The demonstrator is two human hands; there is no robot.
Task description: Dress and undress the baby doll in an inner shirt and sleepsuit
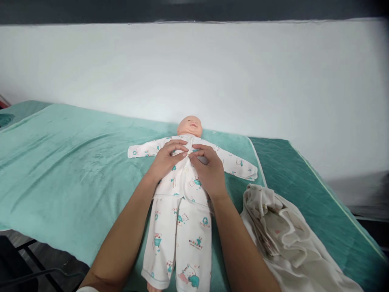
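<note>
A baby doll [190, 125] lies on its back, dressed in a white printed baby shirt [173, 184] and matching pants [193, 243]. Both shirt sleeves are spread out to the sides. My left hand [166, 160] rests over the doll's chest, its thumb and fingers pinching the shirt's front edge. Opposite it, my right hand [211, 168] pinches the other front edge, thumb and index finger close to a small button. The fingertips of both hands nearly meet there and partly cover that button. Another button [186, 170] shows lower on the shirt front.
A light green blanket [60, 170] covers the table under the doll. Darker green cloth [300, 190] lies at the right. A crumpled white cloth [291, 239] sits beside my right forearm. Behind is a white wall [194, 73]; a dark metal frame [39, 263] stands at lower left.
</note>
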